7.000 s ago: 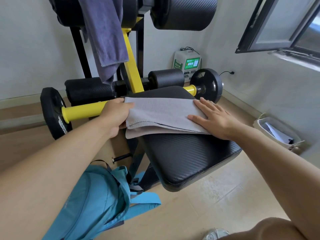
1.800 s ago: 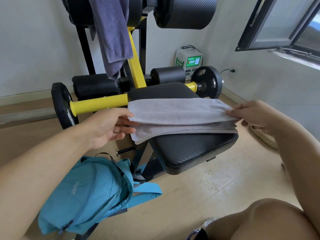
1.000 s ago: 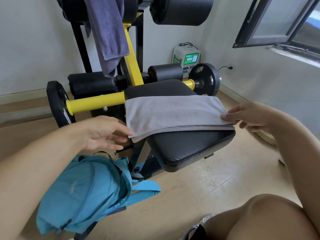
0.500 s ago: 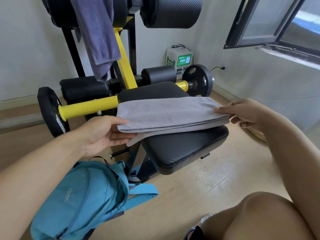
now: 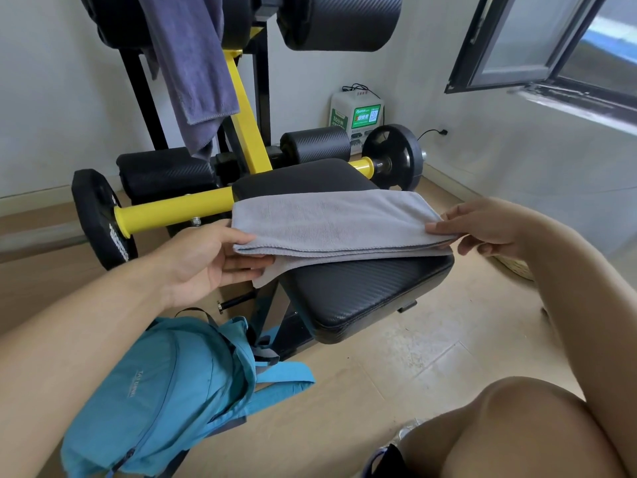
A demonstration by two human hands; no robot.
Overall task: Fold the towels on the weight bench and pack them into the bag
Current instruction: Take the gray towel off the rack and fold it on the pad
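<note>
The folded grey towel (image 5: 331, 224) lies across the black bench seat (image 5: 362, 291); the left hand (image 5: 206, 260) reaches in palm-up from the left, thumb on top and fingers beneath, pinching the towel's left end; the right hand (image 5: 489, 225) extends from the right, fingertips gripping its right end; a darker towel (image 5: 193, 60) hangs from the frame above; the blue bag (image 5: 165, 398) sits on the floor below the left forearm.

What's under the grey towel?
The grey towel lies folded on the black seat pad, with the left hand and right hand gripping its ends. The pad beneath it is covered, so anything else there can't be seen.
</note>
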